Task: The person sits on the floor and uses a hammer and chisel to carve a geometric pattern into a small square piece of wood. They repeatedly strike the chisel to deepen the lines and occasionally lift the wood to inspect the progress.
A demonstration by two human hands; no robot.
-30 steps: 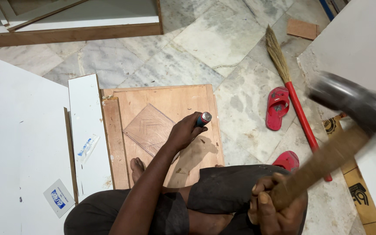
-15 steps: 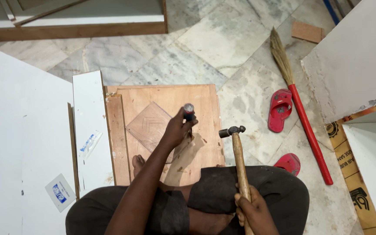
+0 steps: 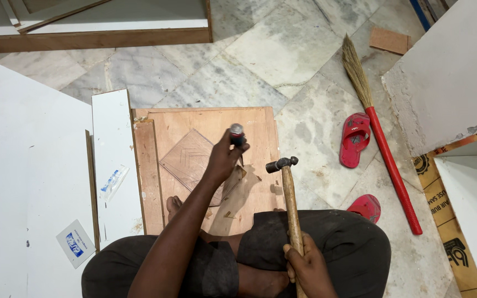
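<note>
1. Chisel point(image 3: 237, 134), a tool with a dark grip and a metal-capped butt, stands nearly upright over the plywood board point(image 3: 211, 118); its lower end is hidden behind the fingers.
2. Left hand point(image 3: 223, 160) is wrapped around the chisel, fingers closed on the grip, with the forearm reaching up from the lower middle of the view.
3. Right hand point(image 3: 307, 269) is closed around the lower end of the wooden handle of a hammer point(image 3: 288, 190).
4. Hammer's dark metal head sits just to the right of the chisel's top, near it but apart, casting a shadow on the board's right edge.
5. Plywood board lies flat on the marble floor point(image 3: 282, 52), and a square, diamond-set wooden piece point(image 3: 189, 160) with scored lines rests on it just left of the left hand.
6. A thin torn sheet of veneer point(image 3: 238, 196) lies on the board beneath the left wrist.
7. The person sits cross-legged in dark trousers at the board's near edge, with a bare foot point(image 3: 173, 205) resting on it.
8. White laminated panels point(image 3: 34, 182) lie on the floor to the left of the board, one narrow strip just beside it.
9. A broom point(image 3: 382, 149) with a red handle lies diagonally to the right, with one red slipper point(image 3: 354, 139) just left of it and another red slipper point(image 3: 366, 207) near the person's knee.
</note>
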